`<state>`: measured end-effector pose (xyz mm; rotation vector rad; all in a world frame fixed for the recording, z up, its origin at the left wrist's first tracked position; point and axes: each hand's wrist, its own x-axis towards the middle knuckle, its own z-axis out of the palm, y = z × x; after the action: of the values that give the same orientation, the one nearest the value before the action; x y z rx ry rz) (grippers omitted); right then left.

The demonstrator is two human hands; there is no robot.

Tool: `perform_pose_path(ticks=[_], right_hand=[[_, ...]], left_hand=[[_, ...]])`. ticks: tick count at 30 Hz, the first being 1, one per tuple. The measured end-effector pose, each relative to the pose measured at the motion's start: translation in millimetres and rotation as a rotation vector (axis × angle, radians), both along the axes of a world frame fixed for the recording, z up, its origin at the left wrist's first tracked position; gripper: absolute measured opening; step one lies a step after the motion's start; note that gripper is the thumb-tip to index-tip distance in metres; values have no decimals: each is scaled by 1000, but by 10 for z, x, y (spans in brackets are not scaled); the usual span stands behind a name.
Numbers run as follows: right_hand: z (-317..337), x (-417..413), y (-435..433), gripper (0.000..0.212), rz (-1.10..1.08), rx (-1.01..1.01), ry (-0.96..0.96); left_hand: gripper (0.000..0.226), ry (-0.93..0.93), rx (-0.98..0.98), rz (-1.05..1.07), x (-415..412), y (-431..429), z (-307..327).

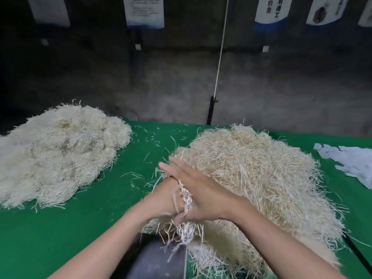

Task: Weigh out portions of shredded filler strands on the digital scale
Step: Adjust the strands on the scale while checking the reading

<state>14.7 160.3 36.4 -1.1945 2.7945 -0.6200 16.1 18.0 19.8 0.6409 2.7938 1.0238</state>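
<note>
**Tuft of strands pressed btw two hands over grey slab**

Motion blur smears both hands. L hand [164, 198] sits under and behind the R hand [203, 190]. Its fingers are covered by strands and the R palm, so can't tell if they curl or lie flat. R hand is flat, fingers straight and pointing up-left, palm pressing on the tuft of strands [186, 200] sandwiched btw the two hands.

Loose ends of the tuft hang down onto the grey slab [155, 260], prob the scale platform. It is smooth and matte, cut off by the bottom edge, display not in view, R side covered by the tan pile [267, 178].

Tan pile is a big bristly mound of thin, straight, straw-coloured strips, just R of the hands. Pale pile [58, 156], well apart on the L, is whiter, softer and more matted, cropped at the L edge. Green cloth [90, 222] has stray strips scattered btw the piles. Pale blue-grey paper scraps [354, 162] at far R, cropped.

White cord [221, 49] runs down to a black post [211, 111]. Wall posters [269, 9] are cropped at top, text mostly too blurred, one char reads "工"
</note>
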Motion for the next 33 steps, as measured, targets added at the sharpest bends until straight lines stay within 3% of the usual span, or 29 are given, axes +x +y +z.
perform_pose_path(ticks=[2, 4, 7, 9, 12, 15, 17, 20, 22, 24, 26, 29, 30, 33], right_hand=[[-120, 60, -159, 115, -56, -123, -205], [-228, 109, -297, 104, -80, -165, -255], [-405, 157, -422, 103, -98, -115, -342], [-535, 198, -487, 100, -132, -129, -394], [-644, 239, -566, 85, -223, -191, -403], [-701, 257, -664, 82, -357, -201, -359], [-775, 269, -727, 83, -466, -205, -358], [-920, 295, -729, 72, -563, -256, -409], [-942, 327, -674, 64, -630, -362, -513], [-922, 335, -601, 82, -703, -460, -624], [-895, 315, -555, 100, -738, -467, -727], [-914, 291, -591, 100, -710, -458, -787], [-955, 293, -613, 97, -723, -466, -772], [-1159, 336, -623, 95, -785, -418, -747]], left_hand=[[51, -208, 169, -13, 53, -213, -13], [63, -485, 326, 4, 122, -422, -69], [55, -757, 561, -39, 170, -752, -194], [46, -814, 666, -18, 175, -960, -228], [34, -562, 399, 8, 221, -1048, -348], [27, 26, 113, 117, 382, -909, -488], [30, 266, 98, 112, 493, -863, -574], [18, 475, 92, 150, 560, -952, -660], [26, 582, 243, 288, 510, -1084, -658], [45, 383, 441, 364, 390, -1202, -575], [50, -18, 584, 303, 234, -1255, -537], [65, -582, 827, 83, 174, -1177, -694], [70, -682, 864, 62, 206, -1121, -815], [79, -625, 836, 273, 280, -999, -1197]])
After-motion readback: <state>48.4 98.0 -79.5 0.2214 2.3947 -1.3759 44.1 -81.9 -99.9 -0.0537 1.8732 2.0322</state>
